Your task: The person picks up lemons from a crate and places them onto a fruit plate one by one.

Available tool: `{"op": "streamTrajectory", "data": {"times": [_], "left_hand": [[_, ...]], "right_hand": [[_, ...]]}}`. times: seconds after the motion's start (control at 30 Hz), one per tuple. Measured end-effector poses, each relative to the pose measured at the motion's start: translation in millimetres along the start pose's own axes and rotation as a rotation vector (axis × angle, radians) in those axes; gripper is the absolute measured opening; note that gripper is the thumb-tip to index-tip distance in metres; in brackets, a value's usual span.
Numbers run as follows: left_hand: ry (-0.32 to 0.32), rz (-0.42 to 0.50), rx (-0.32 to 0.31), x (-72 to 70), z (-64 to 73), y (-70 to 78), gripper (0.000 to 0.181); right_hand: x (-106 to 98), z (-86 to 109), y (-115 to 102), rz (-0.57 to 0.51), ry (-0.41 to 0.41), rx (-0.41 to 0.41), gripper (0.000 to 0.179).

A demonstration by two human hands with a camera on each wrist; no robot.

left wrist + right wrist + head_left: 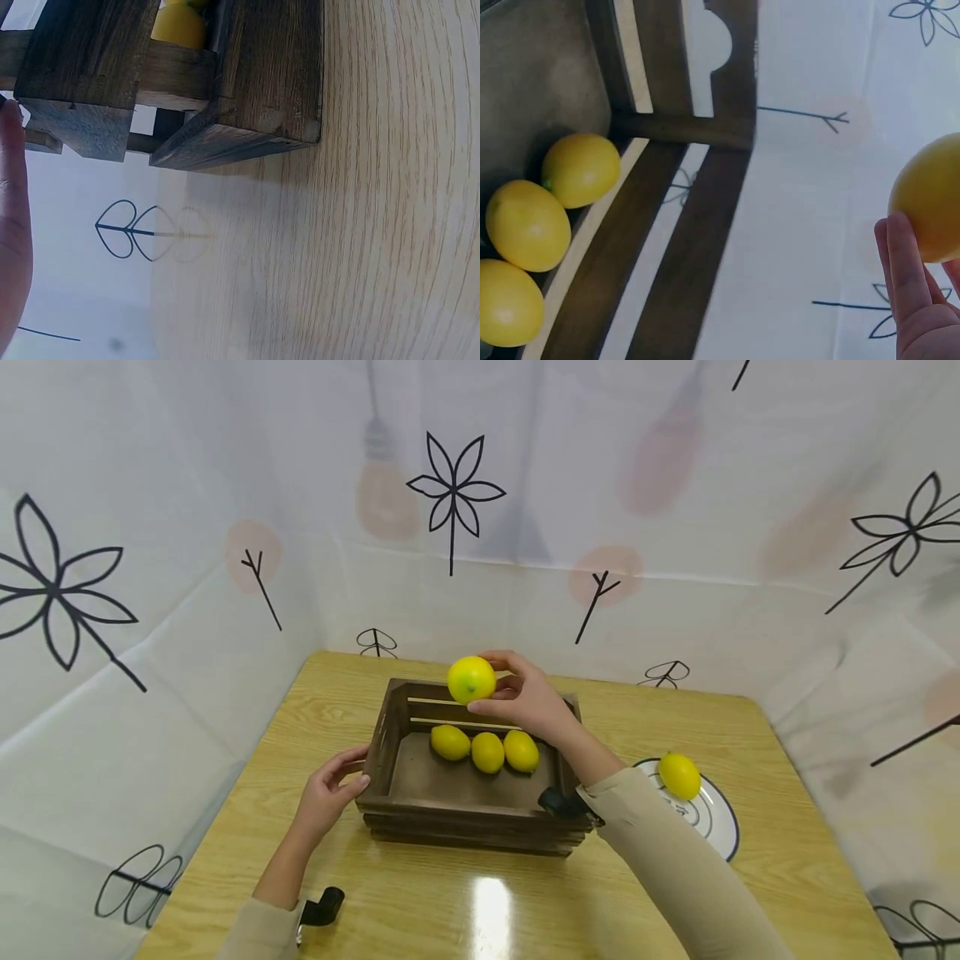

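Note:
My right hand [528,697] holds a yellow lemon [471,680] between thumb and fingers, raised over the back of a dark wooden crate [465,827]. Three more lemons lie side by side on the crate floor: a left one [450,742], a middle one [487,752] and a right one [521,751]. In the right wrist view the held lemon [934,199] sits against the fingertips, above the crate's slatted wall. At the crate's left end, my left hand [330,789] touches the wall with its fingers and thumb. Only one finger [11,225] shows in the left wrist view.
Right of the crate, a white plate with a dark rim [726,827] bears one lemon [679,776]. The wooden table [420,893] stretches around the crate, and a patterned white cloth [510,602] hangs behind and along both sides.

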State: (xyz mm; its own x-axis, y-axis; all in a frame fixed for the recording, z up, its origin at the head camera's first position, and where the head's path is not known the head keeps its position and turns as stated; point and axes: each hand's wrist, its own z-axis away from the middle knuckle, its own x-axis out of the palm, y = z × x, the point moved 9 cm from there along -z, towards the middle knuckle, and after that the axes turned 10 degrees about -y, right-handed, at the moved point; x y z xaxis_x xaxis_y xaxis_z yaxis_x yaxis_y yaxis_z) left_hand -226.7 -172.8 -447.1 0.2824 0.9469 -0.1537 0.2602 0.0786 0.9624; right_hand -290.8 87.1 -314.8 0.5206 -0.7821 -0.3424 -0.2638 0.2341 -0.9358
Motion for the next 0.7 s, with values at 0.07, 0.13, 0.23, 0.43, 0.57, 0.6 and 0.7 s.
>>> {"op": "streamTrajectory", "data": {"times": [0.07, 0.13, 0.23, 0.43, 0.57, 0.6, 0.7], "left_hand": [[0.001, -0.001, -0.002, -0.1, 0.5, -0.3, 0.041], [0.001, -0.001, -0.005, -0.2, 0.8, -0.9, 0.041], [0.000, 0.000, -0.008, 0.1, 0.7, -0.9, 0.042], [0.003, -0.001, -0.005, 0.8, 0.4, 1.9, 0.041], [0.008, -0.002, -0.008, 0.8, 0.5, 2.6, 0.041], [0.009, -0.003, -0.010, 0.7, 0.6, 2.3, 0.041], [0.010, -0.004, -0.015, 0.4, 0.9, 1.4, 0.041]], "right_hand": [[-2, 5.5, -3, -0.008, 0.020, -0.001, 0.065], [-4, 11.3, -5, -0.014, 0.040, -0.001, 0.065], [-7, 19.1, -6, -0.024, 0.067, -0.005, 0.065], [-11, 33.5, -5, -0.063, 0.096, -0.029, 0.063], [-14, 44.2, -5, -0.075, 0.107, -0.033, 0.062], [-14, 47.2, -5, -0.073, 0.112, -0.037, 0.063], [-16, 55.7, -7, -0.064, 0.126, -0.047, 0.063]]}}
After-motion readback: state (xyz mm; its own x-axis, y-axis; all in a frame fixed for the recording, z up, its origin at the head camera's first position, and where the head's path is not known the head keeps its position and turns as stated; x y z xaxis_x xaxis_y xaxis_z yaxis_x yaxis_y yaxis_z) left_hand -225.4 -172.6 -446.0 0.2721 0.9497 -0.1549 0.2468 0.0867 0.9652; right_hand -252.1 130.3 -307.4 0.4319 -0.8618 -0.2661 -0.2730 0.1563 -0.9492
